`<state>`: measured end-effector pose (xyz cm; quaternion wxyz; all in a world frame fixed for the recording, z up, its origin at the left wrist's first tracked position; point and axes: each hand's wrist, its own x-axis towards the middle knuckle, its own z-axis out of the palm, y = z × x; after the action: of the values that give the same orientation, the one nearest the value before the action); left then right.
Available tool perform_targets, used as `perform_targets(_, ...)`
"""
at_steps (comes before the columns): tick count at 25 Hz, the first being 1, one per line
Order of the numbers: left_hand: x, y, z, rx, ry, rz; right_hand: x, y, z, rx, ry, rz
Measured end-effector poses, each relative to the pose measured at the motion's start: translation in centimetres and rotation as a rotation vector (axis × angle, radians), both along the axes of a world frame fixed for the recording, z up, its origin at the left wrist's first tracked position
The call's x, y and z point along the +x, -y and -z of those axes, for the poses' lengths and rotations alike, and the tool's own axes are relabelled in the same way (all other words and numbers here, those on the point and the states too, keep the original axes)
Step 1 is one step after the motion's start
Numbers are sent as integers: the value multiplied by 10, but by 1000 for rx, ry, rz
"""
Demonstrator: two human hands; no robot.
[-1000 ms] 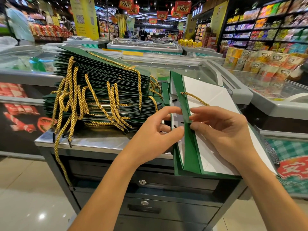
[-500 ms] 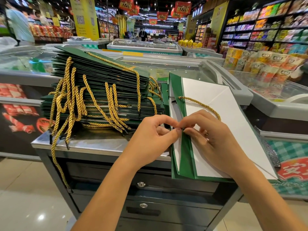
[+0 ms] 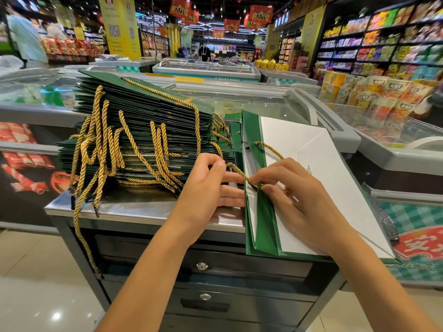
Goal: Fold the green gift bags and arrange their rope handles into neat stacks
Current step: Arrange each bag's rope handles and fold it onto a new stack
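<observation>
A flattened green gift bag (image 3: 263,226) with a white inner face lies at the right end of a steel counter (image 3: 134,209). A gold rope handle (image 3: 271,149) runs across its white panel to the green top band. My left hand (image 3: 211,188) pinches this rope just left of the band. My right hand (image 3: 294,195) rests on the bag and pinches the same rope where its dark tip meets the band. To the left stands a tall stack of folded green bags (image 3: 143,121), their gold ropes dangling over the counter edge.
The counter has locked drawers (image 3: 203,267) below. Glass-topped freezer chests (image 3: 395,144) stand behind and to the right. Shelves of packaged goods line the far right. A person in a pale shirt (image 3: 24,37) stands far left, another far down the aisle.
My hands have drawn together at the bag's green band. My left hand now pinches the gold rope, a length of it drawn out to the left of the band.
</observation>
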<state>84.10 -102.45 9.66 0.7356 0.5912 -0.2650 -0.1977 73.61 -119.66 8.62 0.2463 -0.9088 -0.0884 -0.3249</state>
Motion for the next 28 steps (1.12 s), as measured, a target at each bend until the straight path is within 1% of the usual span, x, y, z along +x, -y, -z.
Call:
perform_targets(2, 1, -2, 1, 27, 89, 47, -1, -1, 0, 19, -25, -7)
perform_targets(4, 2, -4, 2, 114, 210, 106, -2, 0, -1, 96, -24, -8)
perform_targets(6, 1, -4, 3, 193, 280, 104, -4, 1, -2, 167, 13, 19)
perform_targets(10, 0, -4, 4, 225, 283, 86, 1, 4, 0, 104, 29, 152)
perform_targets(14, 0, -2, 4, 238, 285, 74, 2, 8, -1, 181, -6, 139)
perform_targets(17, 0, -2, 5, 232, 300, 80, 3, 9, -1, 230, 22, 174)
perform_targets(18, 1, -2, 6, 229, 301, 81, 4, 9, -1, 274, 32, 191)
perform_targets(19, 1, -2, 6, 232, 306, 75, 5, 9, -1, 365, 46, 205)
perform_targets(21, 2, -2, 7, 247, 317, 65, 5, 10, -3, 619, 96, 232)
perform_targets(22, 2, -2, 8, 243, 316, 69, 4, 10, -4, 695, 131, 261)
perform_targets(25, 4, 1, 8, 220, 305, 72, 3, 9, -7, 741, 172, 295)
perform_targets(28, 8, 5, 9, 213, 219, 40, 1, 5, -9, 745, 189, 264)
